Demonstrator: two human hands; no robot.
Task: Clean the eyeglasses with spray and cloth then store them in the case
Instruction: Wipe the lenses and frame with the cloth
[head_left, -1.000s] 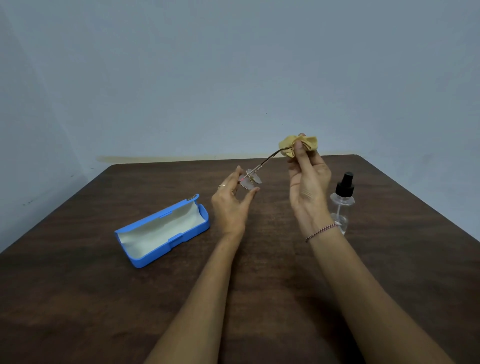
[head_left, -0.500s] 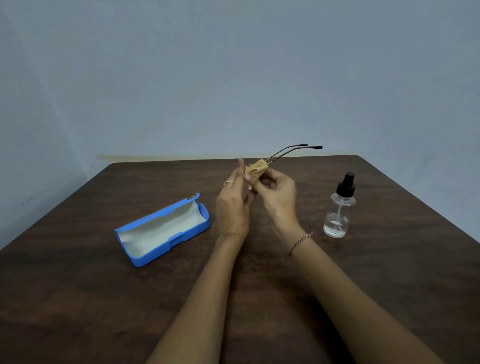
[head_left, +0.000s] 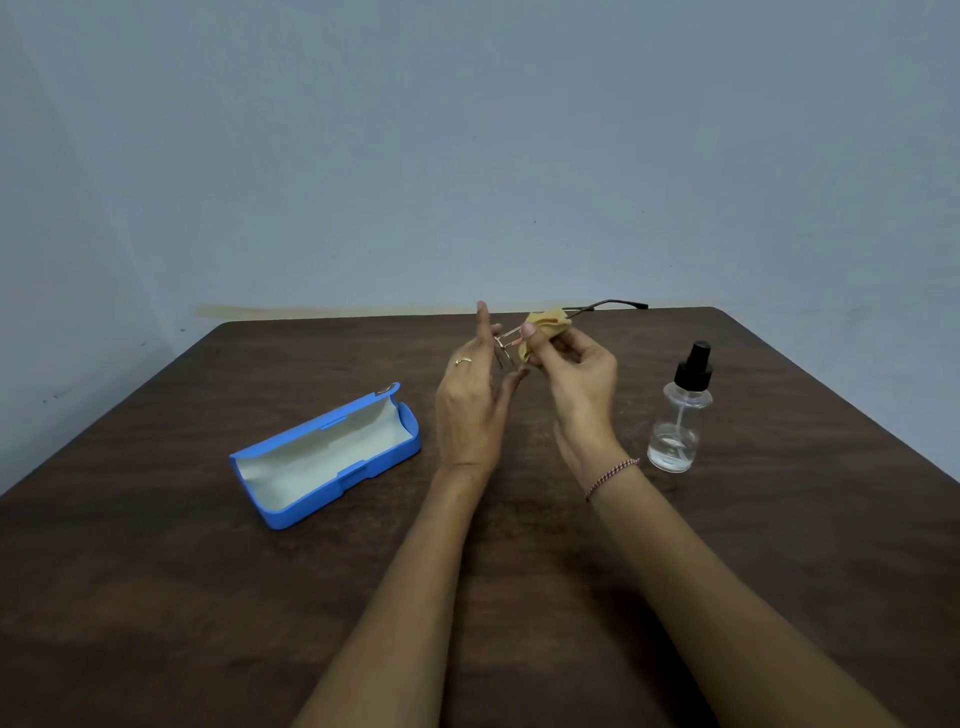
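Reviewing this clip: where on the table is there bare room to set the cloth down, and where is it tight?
Bare table lies between the blue case and the near edge, and right of the spray bottle out to the far side. Crowded: the middle, where the left hand and right hand work the cloth on the eyeglasses.

Left forearm (head_left: 415, 571), right forearm (head_left: 701, 571): both bare, uncovered down to frame's bottom edge. Left hand (head_left: 470, 410): thin gold-coloured ring (head_left: 463, 360), plain band, on one finger near knuckle. Right hand (head_left: 576, 384): slim bracelet (head_left: 610, 475) at wrist, pinkish-red and pale, beaded or braided, too small to tell which.
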